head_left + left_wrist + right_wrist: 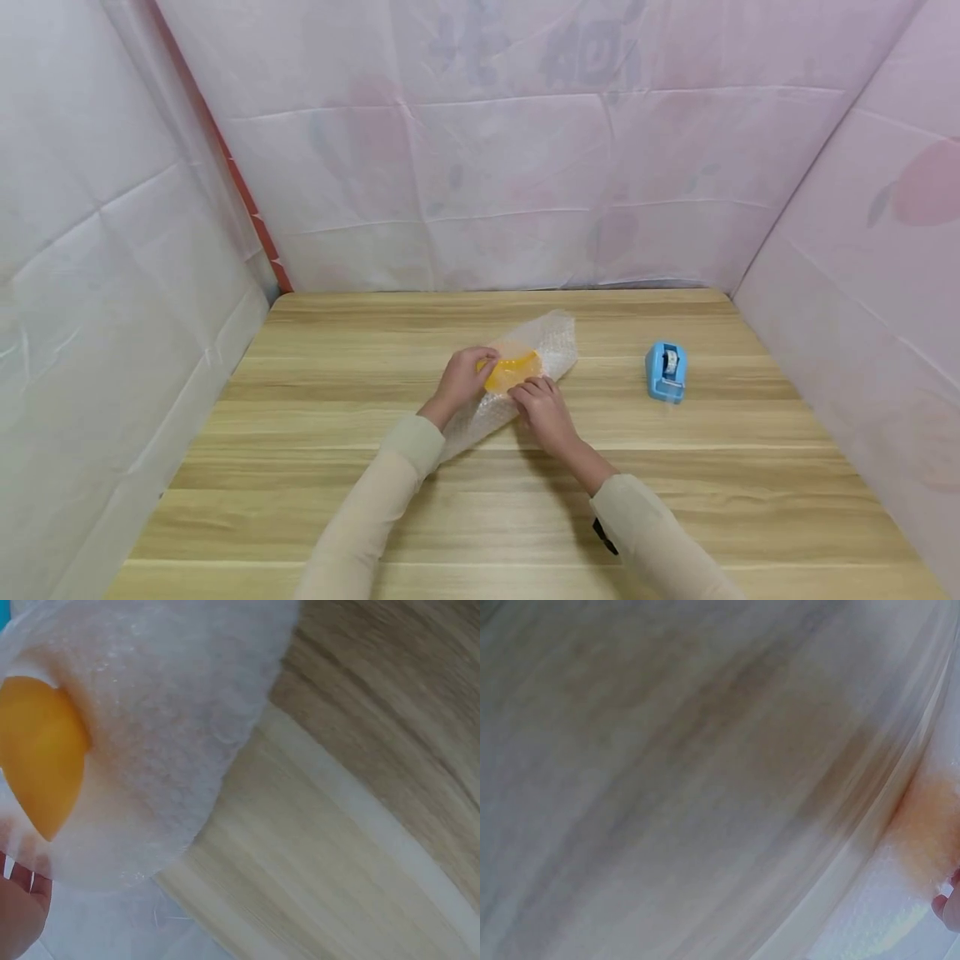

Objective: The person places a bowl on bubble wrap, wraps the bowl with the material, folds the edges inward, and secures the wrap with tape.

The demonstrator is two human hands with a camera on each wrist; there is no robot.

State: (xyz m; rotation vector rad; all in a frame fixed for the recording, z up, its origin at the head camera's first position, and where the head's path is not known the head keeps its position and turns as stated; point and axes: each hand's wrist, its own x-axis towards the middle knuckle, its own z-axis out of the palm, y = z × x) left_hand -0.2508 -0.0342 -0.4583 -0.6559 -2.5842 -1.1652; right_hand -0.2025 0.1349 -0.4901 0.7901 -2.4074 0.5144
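A sheet of bubble wrap [558, 340] lies slantwise on the table, folded partly over a smooth orange-yellow object [510, 377] whose kind I cannot tell. In the left wrist view, a curved, pointed patch of that object [45, 754] shows between layers of the wrap [180, 720]. My left hand [467, 379] pinches the wrap at the object's left side. At the near right edge, my right hand [546, 415] grips the wrap with bent fingers. Only a bit of the right hand [949, 907] shows in its wrist view, against the wrap [870, 926].
A blue tape dispenser [665, 372] with a roll of tape stands to the right of the wrap. The wooden table [322, 500] is enclosed by pale hanging sheets [510, 167] at the back and both sides. A small black item [604, 537] shows beside the right sleeve.
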